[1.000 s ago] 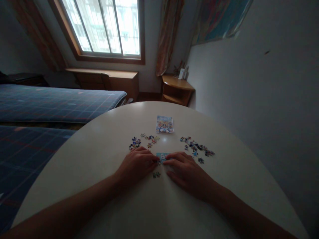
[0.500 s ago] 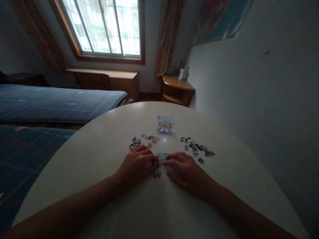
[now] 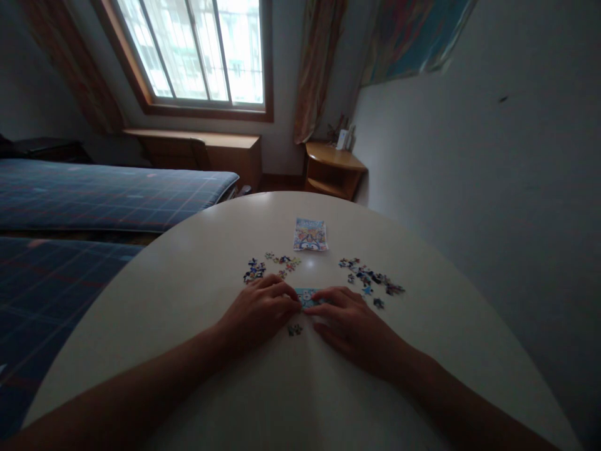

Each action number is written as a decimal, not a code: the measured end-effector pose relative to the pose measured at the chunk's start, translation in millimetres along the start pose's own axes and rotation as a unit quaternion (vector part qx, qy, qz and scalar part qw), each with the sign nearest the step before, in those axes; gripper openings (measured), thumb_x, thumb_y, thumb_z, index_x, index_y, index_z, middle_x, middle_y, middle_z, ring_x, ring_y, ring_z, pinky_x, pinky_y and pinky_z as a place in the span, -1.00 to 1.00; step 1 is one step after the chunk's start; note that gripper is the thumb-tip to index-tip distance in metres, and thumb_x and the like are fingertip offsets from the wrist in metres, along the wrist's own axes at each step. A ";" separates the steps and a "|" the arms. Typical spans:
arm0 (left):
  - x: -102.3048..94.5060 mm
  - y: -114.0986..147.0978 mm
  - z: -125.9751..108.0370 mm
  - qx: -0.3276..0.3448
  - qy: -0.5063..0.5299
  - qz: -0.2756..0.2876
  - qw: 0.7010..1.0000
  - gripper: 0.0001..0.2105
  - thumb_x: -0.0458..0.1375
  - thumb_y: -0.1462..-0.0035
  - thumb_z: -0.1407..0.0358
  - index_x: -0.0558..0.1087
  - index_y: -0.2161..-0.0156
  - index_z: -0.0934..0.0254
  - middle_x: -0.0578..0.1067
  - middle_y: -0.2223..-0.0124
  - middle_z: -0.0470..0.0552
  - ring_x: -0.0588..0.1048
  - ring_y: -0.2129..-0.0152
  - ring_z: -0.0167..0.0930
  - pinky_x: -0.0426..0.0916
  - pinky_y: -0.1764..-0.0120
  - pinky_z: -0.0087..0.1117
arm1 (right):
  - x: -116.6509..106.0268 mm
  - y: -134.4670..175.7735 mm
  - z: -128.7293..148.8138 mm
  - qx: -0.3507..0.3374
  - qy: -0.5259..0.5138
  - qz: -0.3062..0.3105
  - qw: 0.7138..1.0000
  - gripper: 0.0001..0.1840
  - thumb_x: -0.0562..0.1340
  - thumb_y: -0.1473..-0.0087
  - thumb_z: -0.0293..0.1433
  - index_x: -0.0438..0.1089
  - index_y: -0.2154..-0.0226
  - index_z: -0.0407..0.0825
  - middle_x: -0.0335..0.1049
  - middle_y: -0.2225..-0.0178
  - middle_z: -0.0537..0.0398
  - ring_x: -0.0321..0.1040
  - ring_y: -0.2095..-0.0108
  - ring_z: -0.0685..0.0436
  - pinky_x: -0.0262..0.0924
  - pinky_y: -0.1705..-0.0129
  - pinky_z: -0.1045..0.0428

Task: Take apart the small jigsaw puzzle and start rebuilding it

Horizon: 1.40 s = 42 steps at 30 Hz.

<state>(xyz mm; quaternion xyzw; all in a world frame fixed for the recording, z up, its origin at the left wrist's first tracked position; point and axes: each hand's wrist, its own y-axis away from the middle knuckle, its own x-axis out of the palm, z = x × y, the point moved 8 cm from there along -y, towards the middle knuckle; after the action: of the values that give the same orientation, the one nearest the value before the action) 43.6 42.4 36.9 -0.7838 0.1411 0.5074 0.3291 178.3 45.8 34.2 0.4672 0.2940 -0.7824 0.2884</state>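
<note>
A small joined section of a jigsaw puzzle (image 3: 307, 297), light blue with a cartoon picture, lies flat between my hands. My left hand (image 3: 263, 307) is closed at its left edge, thumb and forefinger together there; the fingertips cover that edge. From the other side, my right hand (image 3: 345, 313) rests its outstretched fingers on the right part of the puzzle, thumb apart and lower on the table. Just nearer to me lie a few loose puzzle pieces (image 3: 295, 329), touched by neither hand.
Loose pieces are spread beyond my left hand (image 3: 255, 269) and in a longer pile at the right (image 3: 370, 275). A printed picture packet (image 3: 310, 235) lies farther back on the round white table (image 3: 211, 250). Beds with plaid mattresses (image 3: 103, 194) stand at the left, a wall at the right.
My left fingertips have shifted slightly right and drawn together against the puzzle's left edge. My right hand has barely moved; the loose pieces lie where they were.
</note>
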 end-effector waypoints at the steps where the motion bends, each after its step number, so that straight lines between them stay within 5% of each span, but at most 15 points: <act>1: -0.1 0.1 -0.7 0.006 -0.004 0.004 1.000 -0.87 0.17 -0.26 0.37 0.56 0.19 0.15 0.59 0.15 -0.06 0.44 0.18 -0.34 0.38 0.11 -0.31 | 0.3 0.1 -0.2 0.001 0.000 0.002 1.000 -0.69 0.22 -0.20 -0.41 0.45 0.01 0.13 0.39 -0.04 -0.04 0.28 -0.08 -0.23 0.18 -0.11 -0.24; 13: 0.7 2.2 -2.3 0.035 -0.029 0.022 0.999 -0.86 0.12 -0.30 0.37 0.53 0.13 0.15 0.54 0.12 -0.02 0.43 0.14 -0.35 0.35 0.09 -0.29 | 1.9 1.2 1.8 -0.006 0.012 0.009 1.000 -0.62 0.20 -0.21 -0.38 0.39 -0.08 0.17 0.35 -0.07 -0.05 0.23 -0.10 -0.26 0.17 -0.11 -0.26; 20: -10.8 8.8 -6.7 -0.046 0.018 0.048 0.998 -0.87 0.25 -0.14 0.20 0.49 0.24 0.19 0.50 0.19 0.00 0.44 0.20 -0.28 0.37 0.09 -0.19 | 1.3 1.8 2.5 -0.001 0.013 0.020 1.000 -0.63 0.20 -0.22 -0.34 0.38 -0.09 0.15 0.33 -0.09 -0.05 0.22 -0.12 -0.25 0.16 -0.13 -0.25; 30: 5.9 12.2 -5.7 -0.101 0.038 0.118 0.987 -0.97 0.26 -0.13 0.34 0.50 0.30 0.21 0.51 0.22 -0.05 0.46 0.22 -0.34 0.37 0.15 -0.35 | 1.5 0.9 2.8 0.001 0.011 0.028 1.000 -0.62 0.21 -0.21 -0.35 0.37 -0.09 0.13 0.32 -0.11 -0.06 0.20 -0.14 -0.26 0.14 -0.14 -0.26; 42: 9.3 6.9 -1.3 -0.121 0.032 0.066 0.990 -0.97 0.23 -0.18 0.35 0.47 0.25 0.21 0.53 0.24 -0.05 0.49 0.26 -0.37 0.39 0.20 -0.37 | 2.4 2.2 1.3 -0.003 0.011 0.020 1.000 -0.62 0.21 -0.21 -0.33 0.37 -0.09 0.15 0.33 -0.10 -0.05 0.20 -0.14 -0.25 0.14 -0.14 -0.26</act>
<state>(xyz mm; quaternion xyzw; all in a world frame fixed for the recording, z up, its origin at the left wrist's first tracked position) 44.8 37.5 26.5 -0.8228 0.1404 0.5157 0.1930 178.2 43.0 32.1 0.4808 0.2898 -0.7705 0.3018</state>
